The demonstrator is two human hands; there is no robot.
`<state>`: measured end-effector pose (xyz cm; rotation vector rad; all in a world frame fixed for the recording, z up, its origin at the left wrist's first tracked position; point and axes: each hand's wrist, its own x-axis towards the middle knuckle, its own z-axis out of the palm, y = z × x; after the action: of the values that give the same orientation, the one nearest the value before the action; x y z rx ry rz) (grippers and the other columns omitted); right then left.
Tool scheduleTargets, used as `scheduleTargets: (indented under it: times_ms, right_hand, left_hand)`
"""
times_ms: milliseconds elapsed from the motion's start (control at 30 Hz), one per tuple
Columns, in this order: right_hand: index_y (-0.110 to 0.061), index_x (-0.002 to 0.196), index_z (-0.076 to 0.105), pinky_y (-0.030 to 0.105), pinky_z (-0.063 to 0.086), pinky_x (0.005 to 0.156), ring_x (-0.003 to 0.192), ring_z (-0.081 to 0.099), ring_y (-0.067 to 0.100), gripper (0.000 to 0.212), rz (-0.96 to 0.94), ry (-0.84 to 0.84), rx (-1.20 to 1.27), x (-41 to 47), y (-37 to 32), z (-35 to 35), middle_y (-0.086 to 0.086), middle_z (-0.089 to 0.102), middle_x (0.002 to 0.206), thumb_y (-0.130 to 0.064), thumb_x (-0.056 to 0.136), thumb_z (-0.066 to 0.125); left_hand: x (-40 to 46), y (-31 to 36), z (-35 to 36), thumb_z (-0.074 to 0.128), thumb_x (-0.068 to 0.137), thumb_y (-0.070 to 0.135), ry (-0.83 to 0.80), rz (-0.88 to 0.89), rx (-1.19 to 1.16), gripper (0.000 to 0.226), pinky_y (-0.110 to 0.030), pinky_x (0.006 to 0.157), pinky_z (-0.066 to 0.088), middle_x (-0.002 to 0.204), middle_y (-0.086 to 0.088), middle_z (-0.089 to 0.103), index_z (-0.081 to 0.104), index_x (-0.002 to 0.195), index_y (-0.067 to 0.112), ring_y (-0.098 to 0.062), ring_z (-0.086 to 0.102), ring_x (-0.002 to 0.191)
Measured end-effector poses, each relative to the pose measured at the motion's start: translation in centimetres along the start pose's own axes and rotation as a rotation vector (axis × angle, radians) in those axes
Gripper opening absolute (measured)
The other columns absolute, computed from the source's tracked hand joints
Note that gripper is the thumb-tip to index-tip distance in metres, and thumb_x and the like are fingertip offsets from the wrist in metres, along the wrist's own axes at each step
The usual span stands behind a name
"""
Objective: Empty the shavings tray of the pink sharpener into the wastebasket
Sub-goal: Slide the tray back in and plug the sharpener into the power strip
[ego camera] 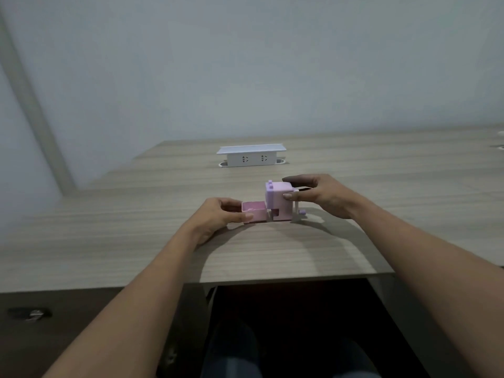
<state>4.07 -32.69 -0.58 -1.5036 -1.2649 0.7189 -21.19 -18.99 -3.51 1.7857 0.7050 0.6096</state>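
The left hand has its fingers clamped on the tray, which is out of the sharpener and just beside it on the surface. The right hand pinches the sharpener's body. Next, I judge, carry the tray level to the wastebasket, which is not in view.

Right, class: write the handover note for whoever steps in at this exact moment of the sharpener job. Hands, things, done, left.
Left hand: gripping the small open pink plastic shavings tray, which is out of its slot, just left of the sharpener and low over the wood-grain desk.
Right hand: steadying the boxy pink-and-lilac crank sharpener, which stands upright on the desk.
Behind: white pop-up socket box.
Done: tray pulled out.
Left: carry it to the wastebasket (not in view), tip it out, slide it back in. Tray contents too small to tell.
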Motion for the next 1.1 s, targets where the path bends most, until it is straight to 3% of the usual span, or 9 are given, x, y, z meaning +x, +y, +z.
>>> scheduleTargets:
  times_ms: [133,267,400,567,733,867,967,1100]
  right_hand:
    - [-0.010,0.137,0.064,0.021,0.048,0.095,0.114,0.069,0.009,0.058,-0.008,0.002,0.034,0.1,0.5,0.1,-0.001,0.071,0.129,-0.009,0.082,0.082]
    - [-0.008,0.138,0.063,0.019,0.049,0.094,0.120,0.068,0.014,0.058,-0.016,-0.005,0.047,0.1,0.7,0.1,0.001,0.071,0.131,-0.008,0.082,0.082]
    - [-0.009,0.137,0.064,0.021,0.049,0.097,0.122,0.067,0.015,0.059,-0.031,-0.001,0.051,0.2,0.9,0.2,0.001,0.071,0.131,-0.010,0.081,0.083]
    - [-0.009,0.137,0.064,0.017,0.051,0.092,0.121,0.068,0.014,0.059,-0.049,-0.001,0.055,0.2,1.1,0.2,0.000,0.071,0.131,-0.011,0.081,0.083]
    - [-0.011,0.137,0.065,0.026,0.050,0.101,0.121,0.067,0.015,0.061,-0.061,0.008,0.057,0.3,1.2,0.3,-0.001,0.071,0.130,-0.012,0.079,0.085]
    - [-0.011,0.140,0.061,0.023,0.054,0.092,0.117,0.068,0.014,0.066,-0.067,-0.015,0.078,-0.1,1.7,0.5,0.002,0.071,0.130,-0.005,0.078,0.084]
    - [-0.011,0.134,0.065,0.032,0.058,0.094,0.115,0.071,0.021,0.063,-0.043,-0.027,0.092,-0.4,3.1,0.5,0.007,0.074,0.124,-0.006,0.076,0.087]
    - [-0.007,0.120,0.073,0.040,0.058,0.097,0.108,0.074,0.027,0.047,-0.024,-0.055,0.029,-0.1,3.8,0.1,0.011,0.078,0.112,-0.008,0.076,0.087]
  left_hand:
    - [0.2,0.1,0.1,0.088,0.076,0.009,0.002,-0.011,-0.012,0.040,-0.014,0.067,0.055,0.102,-0.012,0.081,0.077,0.114,0.001,-0.011,0.074,0.081]
    - [0.3,0.3,0.8,0.088,0.077,0.010,-0.010,-0.005,0.003,0.038,-0.013,0.063,0.053,0.093,-0.005,0.081,0.077,0.113,0.003,-0.004,0.073,0.072]
    - [0.6,0.2,1.2,0.089,0.077,0.014,-0.008,0.013,0.010,0.041,-0.019,0.075,0.054,0.099,-0.005,0.081,0.077,0.115,0.006,-0.004,0.075,0.077]
    - [0.9,0.7,2.6,0.088,0.076,0.009,-0.015,0.035,0.011,0.042,-0.013,0.069,0.057,0.105,-0.015,0.080,0.075,0.115,0.001,-0.004,0.075,0.074]
    - [1.6,1.6,4.3,0.089,0.076,0.022,-0.066,0.034,0.064,0.049,-0.019,0.075,0.054,0.107,-0.001,0.080,0.074,0.120,0.010,-0.011,0.074,0.093]
    - [1.6,1.5,4.4,0.087,0.078,0.023,-0.077,0.029,0.060,0.044,-0.019,0.072,0.054,0.107,0.001,0.079,0.074,0.120,0.015,-0.009,0.073,0.092]
    - [1.5,1.9,4.6,0.086,0.079,0.024,-0.093,0.020,0.068,0.042,-0.014,0.066,0.054,0.106,0.004,0.078,0.073,0.119,0.018,-0.001,0.072,0.084]
    - [1.9,1.9,4.4,0.087,0.078,0.026,-0.094,0.004,0.070,0.047,-0.021,0.073,0.053,0.106,0.003,0.078,0.072,0.121,0.018,-0.008,0.072,0.092]
